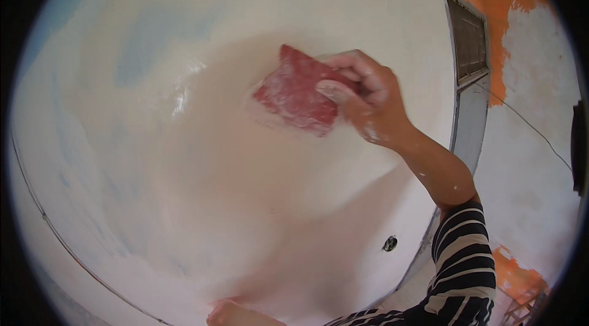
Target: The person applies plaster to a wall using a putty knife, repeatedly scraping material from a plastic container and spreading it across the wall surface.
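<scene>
My right hand (368, 96) grips a red putty scraper (294, 93), a flat blade smeared with white. The thumb lies on its near face, and the other fingers curl around behind its upper right edge. The scraper is against or close to the wall (215, 160), which has an off-white coat with pale blue showing through in patches. White residue marks my fingers and forearm. Only a part of my left hand (230, 314) shows at the bottom edge, low by the wall. Its fingers are mostly out of sight, so what it holds cannot be made out.
A small round hole with dark wiring (390, 243) sits low on the wall. A thin cable (67, 246) runs along the lower left. To the right are a framed dark opening (469, 44), a hanging wire (527, 123) and an adjoining wall with orange paint (518, 277) partly covered in white.
</scene>
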The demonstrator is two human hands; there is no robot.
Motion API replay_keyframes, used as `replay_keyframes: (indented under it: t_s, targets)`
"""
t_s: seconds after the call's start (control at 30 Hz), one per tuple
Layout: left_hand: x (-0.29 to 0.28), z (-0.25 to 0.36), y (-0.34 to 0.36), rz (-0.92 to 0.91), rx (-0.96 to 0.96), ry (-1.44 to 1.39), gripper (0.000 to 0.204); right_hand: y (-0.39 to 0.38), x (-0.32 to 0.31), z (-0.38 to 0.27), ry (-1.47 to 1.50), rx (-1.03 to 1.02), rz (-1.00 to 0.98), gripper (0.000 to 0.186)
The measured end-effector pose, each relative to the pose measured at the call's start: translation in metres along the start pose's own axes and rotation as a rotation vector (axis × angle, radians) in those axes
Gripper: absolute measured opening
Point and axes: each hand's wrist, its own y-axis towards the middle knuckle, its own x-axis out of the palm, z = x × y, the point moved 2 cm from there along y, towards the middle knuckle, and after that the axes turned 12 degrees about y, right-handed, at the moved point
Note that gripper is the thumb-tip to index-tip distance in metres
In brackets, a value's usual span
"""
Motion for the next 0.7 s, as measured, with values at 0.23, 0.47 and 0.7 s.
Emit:
replay_keyframes:
  t_s: [0.23, 0.47, 0.7]
  targets:
    - [0.017, -0.004, 0.004, -0.021, 0.002, -0.039, 0.075, 0.156, -0.204, 0.024, -0.230, -0.291, 0.498, 0.031]
    - [0.009, 0.001, -0.004, 0.015, 0.071, -0.049, 0.077, 0.082, -0.070, -0.027, 0.241, -0.269, 0.388, 0.026]
    - [-0.018, -0.021, -0.004, 0.061, 0.090, -0.076, 0.074, 0.048, -0.007, 0.004, 0.350, 0.115, 0.087, 0.021]
